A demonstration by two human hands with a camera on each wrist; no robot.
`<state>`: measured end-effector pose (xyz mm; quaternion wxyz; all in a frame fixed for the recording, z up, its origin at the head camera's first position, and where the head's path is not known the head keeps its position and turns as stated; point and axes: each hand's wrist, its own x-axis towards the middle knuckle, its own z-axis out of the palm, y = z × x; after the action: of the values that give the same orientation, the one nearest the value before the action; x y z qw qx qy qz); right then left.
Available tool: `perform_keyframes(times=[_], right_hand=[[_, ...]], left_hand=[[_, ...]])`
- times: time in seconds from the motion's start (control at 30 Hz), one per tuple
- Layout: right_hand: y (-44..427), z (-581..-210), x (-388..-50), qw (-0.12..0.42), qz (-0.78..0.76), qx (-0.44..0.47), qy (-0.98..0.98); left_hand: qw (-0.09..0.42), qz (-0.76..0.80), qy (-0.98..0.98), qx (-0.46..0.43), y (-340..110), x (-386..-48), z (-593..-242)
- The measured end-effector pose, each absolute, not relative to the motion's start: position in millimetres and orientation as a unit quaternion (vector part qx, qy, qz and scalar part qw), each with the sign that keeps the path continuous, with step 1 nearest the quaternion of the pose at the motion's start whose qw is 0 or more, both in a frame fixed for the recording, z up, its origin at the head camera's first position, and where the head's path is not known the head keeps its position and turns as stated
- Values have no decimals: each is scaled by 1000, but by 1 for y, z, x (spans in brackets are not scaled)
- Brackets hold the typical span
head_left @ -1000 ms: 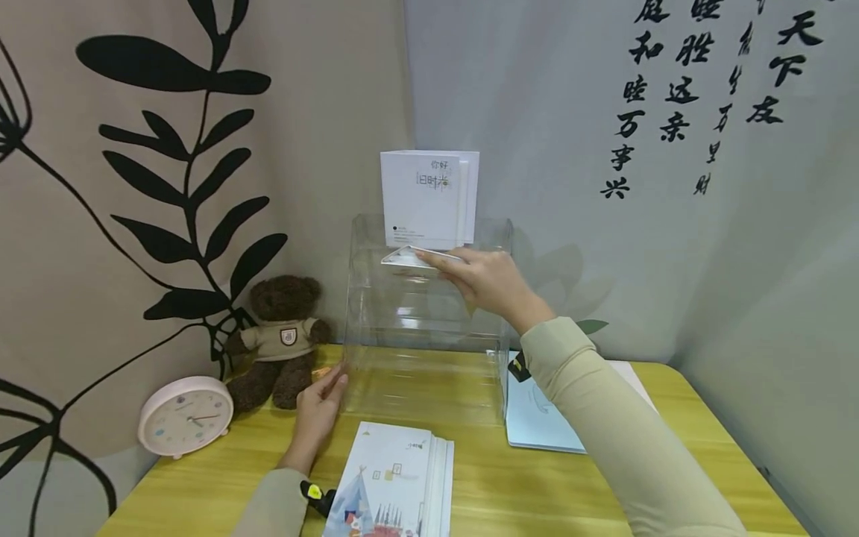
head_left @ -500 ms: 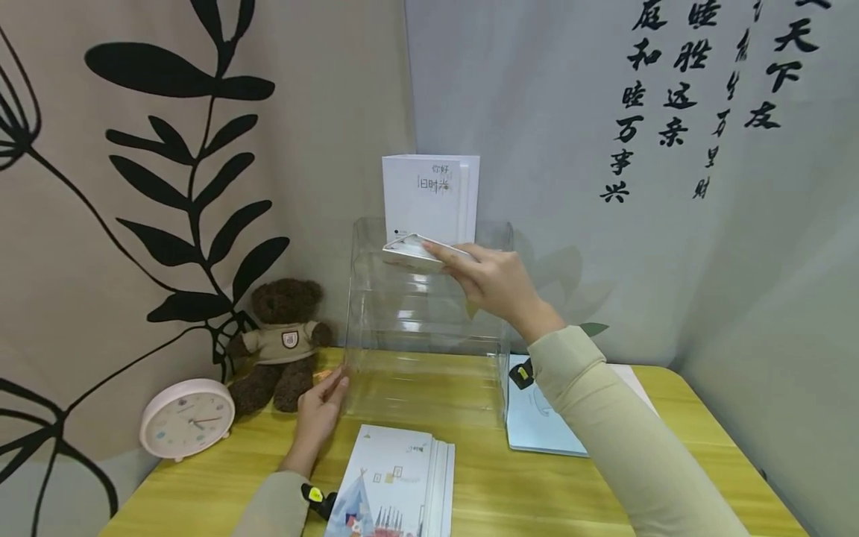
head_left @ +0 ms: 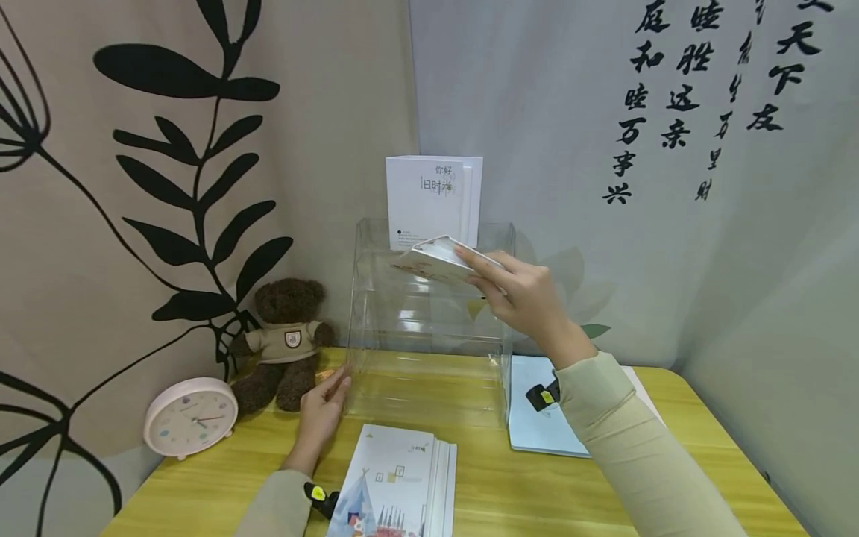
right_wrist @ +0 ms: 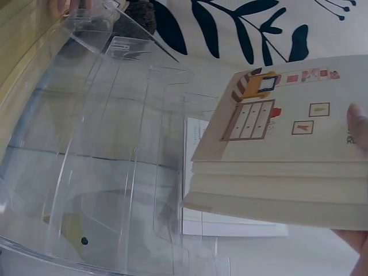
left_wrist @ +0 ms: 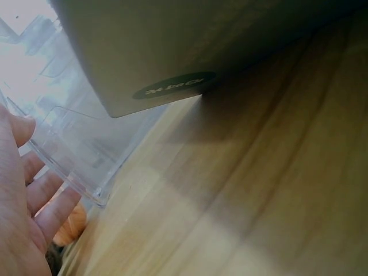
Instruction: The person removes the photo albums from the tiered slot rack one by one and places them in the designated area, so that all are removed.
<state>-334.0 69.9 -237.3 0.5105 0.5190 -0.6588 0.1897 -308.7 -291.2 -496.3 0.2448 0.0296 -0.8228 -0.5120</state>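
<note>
While my right hand (head_left: 526, 294) grips a white, layered, rectangular paper bundle with a colourful printed cover (head_left: 436, 267), I hold it tilted before the upper part of a clear plastic tiered rack (head_left: 429, 339), though I cannot tell whether the two touch. Near it, a white upright booklet set with black lettering (head_left: 423, 201) stands at the rack's top. My left hand (head_left: 321, 414) touches the rack's left front edge with loosely extended fingers, just beyond a white booklet stack with a blue tent picture (head_left: 392, 477) on the yellow wood-grain table (head_left: 523, 496).
</note>
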Motion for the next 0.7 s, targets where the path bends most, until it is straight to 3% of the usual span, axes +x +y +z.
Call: perform_keyframes(times=[0.7], right_hand=[[105, -282, -304, 482, 252, 509, -667]], left_hand=[[243, -505, -828, 17, -292, -307, -497]])
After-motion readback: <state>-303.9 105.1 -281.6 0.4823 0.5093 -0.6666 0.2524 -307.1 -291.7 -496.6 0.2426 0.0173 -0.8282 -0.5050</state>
